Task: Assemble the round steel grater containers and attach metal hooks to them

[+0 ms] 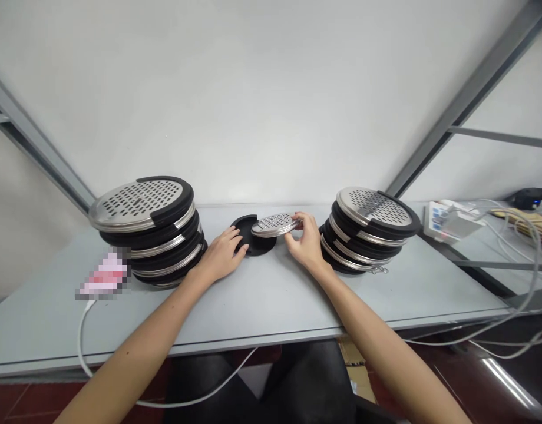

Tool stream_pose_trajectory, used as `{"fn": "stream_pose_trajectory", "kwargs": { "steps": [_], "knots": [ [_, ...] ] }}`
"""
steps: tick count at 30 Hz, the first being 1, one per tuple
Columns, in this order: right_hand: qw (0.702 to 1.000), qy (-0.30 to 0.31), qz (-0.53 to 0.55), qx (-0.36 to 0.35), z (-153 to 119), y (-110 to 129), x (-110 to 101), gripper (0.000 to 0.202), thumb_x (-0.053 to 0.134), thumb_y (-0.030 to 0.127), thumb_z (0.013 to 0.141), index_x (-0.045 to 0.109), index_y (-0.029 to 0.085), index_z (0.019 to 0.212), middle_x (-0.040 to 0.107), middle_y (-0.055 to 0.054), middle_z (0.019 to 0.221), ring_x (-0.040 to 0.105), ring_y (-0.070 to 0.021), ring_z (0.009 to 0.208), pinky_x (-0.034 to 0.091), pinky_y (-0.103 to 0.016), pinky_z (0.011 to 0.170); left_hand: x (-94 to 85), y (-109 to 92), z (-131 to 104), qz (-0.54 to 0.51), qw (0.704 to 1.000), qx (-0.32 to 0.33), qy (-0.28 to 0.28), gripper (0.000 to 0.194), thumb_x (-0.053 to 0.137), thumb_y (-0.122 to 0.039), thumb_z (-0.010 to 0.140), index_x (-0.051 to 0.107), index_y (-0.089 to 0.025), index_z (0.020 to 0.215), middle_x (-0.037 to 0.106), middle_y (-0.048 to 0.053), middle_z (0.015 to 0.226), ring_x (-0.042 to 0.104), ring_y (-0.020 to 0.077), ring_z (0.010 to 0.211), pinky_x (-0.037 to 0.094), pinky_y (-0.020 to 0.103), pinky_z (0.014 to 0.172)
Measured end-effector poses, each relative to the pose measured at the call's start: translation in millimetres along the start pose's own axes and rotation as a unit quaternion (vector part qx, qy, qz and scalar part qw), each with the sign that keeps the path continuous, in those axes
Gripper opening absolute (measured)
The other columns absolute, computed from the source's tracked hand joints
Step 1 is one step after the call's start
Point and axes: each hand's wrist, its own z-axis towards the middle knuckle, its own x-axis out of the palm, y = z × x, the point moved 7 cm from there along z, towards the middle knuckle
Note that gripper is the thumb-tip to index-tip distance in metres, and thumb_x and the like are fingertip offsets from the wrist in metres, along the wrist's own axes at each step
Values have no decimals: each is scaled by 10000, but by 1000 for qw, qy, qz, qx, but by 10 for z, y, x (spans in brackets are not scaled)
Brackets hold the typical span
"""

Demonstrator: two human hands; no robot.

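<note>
My right hand [307, 240] pinches one slotted disc [273, 224] over one black cover [258, 246]. My left hand [222, 252], fingers parted, touches the cover's left edge. Two stacks [149, 235] flank the cover.

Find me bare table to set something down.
The table is bare between your forearms, right of the right stack, and left of the blurred pink item. Crowded: between that stack and the left stack, left hand at the black dish, right hand holding the perforated disc.
</note>
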Motion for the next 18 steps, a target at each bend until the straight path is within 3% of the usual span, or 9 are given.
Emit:
{"fn": "stream_pose_trajectory", "kwargs": {
  "steps": [5,11,14,18],
  "knots": [
    [999,30,23,-1,11,-1,-8,390,566,147,662,542,192,1048,574,-139,1190,588,-259,992,513,-420,857,37,-24,-23,7,1000,-7,29,662,498,-529,896,483,-34,1335,485,236,1410,383,361,1370,347,506,1114],
    [988,44,124,85,-15,-223,38,366,427,120,701,633,187,996,596,-127,1270,566,-275,1170,479,-457,952,-85,-77,-11,15,1000,-1,12,493,534,-517,886,609,-127,1178,631,156,1204,540,333,1172,440,488,1008],
    [980,41,149,125,-32,-322,90,328,385,163,765,675,191,916,641,-110,1209,576,-272,1163,490,-459,930,-118,-95,-8,5,1000,15,-4,442,556,-507,875,629,-154,1130,635,134,1177,553,313,1110,457,485,983],
    [978,27,117,170,-37,-368,115,308,419,329,863,685,184,809,679,-120,1115,636,-274,1023,506,-452,881,-102,-60,-1,-19,999,3,-31,441,509,-478,911,600,-153,1194,579,148,1274,524,306,1181,451,478,1010]
  ]
}}
